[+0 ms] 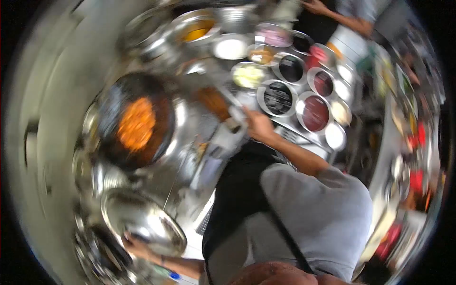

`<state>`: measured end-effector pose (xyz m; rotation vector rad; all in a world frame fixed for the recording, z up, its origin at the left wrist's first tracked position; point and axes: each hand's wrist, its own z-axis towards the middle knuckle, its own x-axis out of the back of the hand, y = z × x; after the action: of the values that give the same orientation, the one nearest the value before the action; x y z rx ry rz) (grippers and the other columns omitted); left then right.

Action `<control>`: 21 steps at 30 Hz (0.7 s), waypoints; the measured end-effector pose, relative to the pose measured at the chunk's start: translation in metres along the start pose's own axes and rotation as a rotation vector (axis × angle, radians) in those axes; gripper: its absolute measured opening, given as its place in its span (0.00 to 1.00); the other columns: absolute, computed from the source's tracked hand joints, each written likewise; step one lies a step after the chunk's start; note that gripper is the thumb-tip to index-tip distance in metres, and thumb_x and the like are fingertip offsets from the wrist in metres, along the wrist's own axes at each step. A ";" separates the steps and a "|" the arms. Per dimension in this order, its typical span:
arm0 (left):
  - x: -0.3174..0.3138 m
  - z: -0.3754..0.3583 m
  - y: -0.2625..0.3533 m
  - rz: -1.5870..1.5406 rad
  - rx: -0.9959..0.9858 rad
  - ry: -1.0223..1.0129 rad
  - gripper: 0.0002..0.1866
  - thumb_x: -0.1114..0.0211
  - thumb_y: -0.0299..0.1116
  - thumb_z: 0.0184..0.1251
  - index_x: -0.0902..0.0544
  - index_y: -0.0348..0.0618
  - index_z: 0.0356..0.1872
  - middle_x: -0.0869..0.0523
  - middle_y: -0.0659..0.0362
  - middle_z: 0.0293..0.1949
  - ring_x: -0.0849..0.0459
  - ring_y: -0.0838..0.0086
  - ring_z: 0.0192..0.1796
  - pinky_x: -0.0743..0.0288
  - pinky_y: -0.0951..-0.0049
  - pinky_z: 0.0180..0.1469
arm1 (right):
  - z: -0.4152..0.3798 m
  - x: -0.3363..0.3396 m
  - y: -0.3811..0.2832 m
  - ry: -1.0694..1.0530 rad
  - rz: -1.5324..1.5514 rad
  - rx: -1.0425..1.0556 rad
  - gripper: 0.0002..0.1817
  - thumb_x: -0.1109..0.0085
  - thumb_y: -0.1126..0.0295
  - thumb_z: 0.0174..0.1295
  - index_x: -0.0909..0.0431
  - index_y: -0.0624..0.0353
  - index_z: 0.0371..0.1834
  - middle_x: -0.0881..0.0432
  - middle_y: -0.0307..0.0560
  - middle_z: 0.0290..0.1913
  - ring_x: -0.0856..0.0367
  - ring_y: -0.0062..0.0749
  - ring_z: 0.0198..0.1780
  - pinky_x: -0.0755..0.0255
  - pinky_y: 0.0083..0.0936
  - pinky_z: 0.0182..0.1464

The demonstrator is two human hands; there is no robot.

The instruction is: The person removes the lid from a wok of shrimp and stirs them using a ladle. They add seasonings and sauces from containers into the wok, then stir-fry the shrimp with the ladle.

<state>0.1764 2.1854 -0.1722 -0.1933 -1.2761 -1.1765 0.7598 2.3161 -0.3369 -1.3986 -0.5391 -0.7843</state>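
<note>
My left hand [136, 245] is closed at the lower rim of a wide, shiny metal basin [154, 225], which is tilted. My right hand [259, 124] is by the counter's edge, beside a long grey strip [227, 95]. Its fingers look curled, but blur hides what they hold. To the left of that hand is a brown item [213, 103] that I cannot identify. A large dark wok [111, 107] sits on the stove with a heap of orange food [137, 124] in it.
Round containers hold dark liquid [290, 68], reddish sauce [315, 113] and pale chopped food [248, 75]. A pot with orange-yellow contents [196, 29] stands farther back. Another person's arm [342, 20] shows at top right. Blurred shelves [403, 137] line the right side.
</note>
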 end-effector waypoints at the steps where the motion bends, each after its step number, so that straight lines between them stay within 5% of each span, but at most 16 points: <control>1: -0.008 0.008 -0.020 -0.008 0.030 -0.019 0.26 0.37 0.48 0.79 0.14 0.30 0.56 0.11 0.39 0.51 0.13 0.54 0.47 0.21 0.54 0.55 | -0.001 -0.013 0.014 0.023 -0.043 -0.031 0.33 0.44 0.74 0.65 0.33 0.53 0.77 0.15 0.66 0.44 0.14 0.59 0.45 0.19 0.50 0.48; 3: -0.014 0.007 -0.001 0.030 -0.007 -0.020 0.26 0.40 0.45 0.81 0.18 0.26 0.59 0.14 0.38 0.57 0.15 0.52 0.54 0.24 0.58 0.61 | -0.005 -0.021 0.017 0.015 -0.033 -0.141 0.32 0.44 0.71 0.68 0.34 0.49 0.77 0.17 0.64 0.45 0.14 0.60 0.43 0.19 0.52 0.46; 4: -0.022 0.014 -0.015 -0.012 -0.095 -0.001 0.30 0.41 0.53 0.80 0.17 0.30 0.61 0.14 0.39 0.58 0.14 0.49 0.57 0.23 0.57 0.60 | -0.003 -0.027 0.019 -0.024 -0.026 -0.215 0.32 0.43 0.70 0.68 0.34 0.47 0.77 0.18 0.63 0.46 0.14 0.61 0.43 0.19 0.53 0.46; 8: -0.039 0.034 0.000 0.093 -0.133 -0.039 0.28 0.41 0.49 0.80 0.18 0.28 0.60 0.14 0.38 0.56 0.15 0.49 0.57 0.24 0.58 0.62 | -0.009 -0.043 0.029 0.016 -0.092 -0.186 0.32 0.39 0.67 0.66 0.32 0.50 0.75 0.19 0.64 0.47 0.14 0.61 0.44 0.20 0.54 0.45; 12: -0.041 0.034 0.041 0.038 -0.126 -0.042 0.25 0.39 0.45 0.79 0.18 0.26 0.56 0.13 0.39 0.51 0.16 0.50 0.52 0.24 0.57 0.60 | -0.050 0.027 -0.006 0.115 0.052 0.057 0.17 0.38 0.66 0.65 0.15 0.57 0.55 0.16 0.58 0.47 0.13 0.55 0.45 0.19 0.49 0.48; 13: -0.041 0.035 0.050 0.020 -0.120 -0.038 0.25 0.39 0.44 0.78 0.18 0.25 0.55 0.13 0.40 0.50 0.16 0.50 0.51 0.24 0.57 0.60 | -0.057 0.054 -0.013 0.148 0.145 -0.047 0.10 0.38 0.67 0.65 0.10 0.57 0.44 0.13 0.55 0.45 0.14 0.51 0.46 0.19 0.46 0.50; 15: -0.040 0.034 0.066 -0.010 -0.106 -0.027 0.23 0.38 0.42 0.78 0.17 0.24 0.54 0.13 0.40 0.48 0.16 0.51 0.49 0.24 0.57 0.59 | -0.072 0.115 0.004 0.397 0.060 -0.091 0.09 0.40 0.70 0.64 0.10 0.56 0.37 0.12 0.53 0.40 0.14 0.50 0.41 0.19 0.45 0.47; 18: -0.039 0.032 0.086 -0.052 -0.095 -0.016 0.21 0.36 0.39 0.77 0.17 0.23 0.51 0.12 0.41 0.44 0.16 0.52 0.46 0.24 0.57 0.58 | -0.095 0.182 0.098 0.800 -0.248 -0.356 0.05 0.39 0.75 0.60 0.13 0.59 0.35 0.16 0.56 0.35 0.15 0.55 0.40 0.21 0.49 0.44; 19: -0.038 0.031 0.092 -0.076 -0.091 -0.013 0.20 0.35 0.38 0.76 0.17 0.23 0.50 0.12 0.41 0.43 0.16 0.52 0.45 0.24 0.56 0.58 | -0.100 0.202 0.128 0.797 -0.377 -0.546 0.07 0.38 0.76 0.57 0.14 0.61 0.37 0.16 0.59 0.37 0.15 0.57 0.41 0.22 0.50 0.45; 21: -0.035 0.029 0.103 -0.138 -0.106 -0.004 0.19 0.34 0.36 0.75 0.17 0.22 0.49 0.12 0.42 0.40 0.16 0.52 0.42 0.24 0.56 0.57 | -0.107 0.221 0.198 0.765 -0.513 -0.611 0.15 0.40 0.79 0.55 0.12 0.60 0.46 0.16 0.62 0.40 0.15 0.60 0.44 0.21 0.50 0.49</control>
<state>0.2416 2.2720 -0.1418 -0.1877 -1.2468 -1.3641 1.0402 2.1723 -0.3148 -1.3617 -0.0314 -1.9114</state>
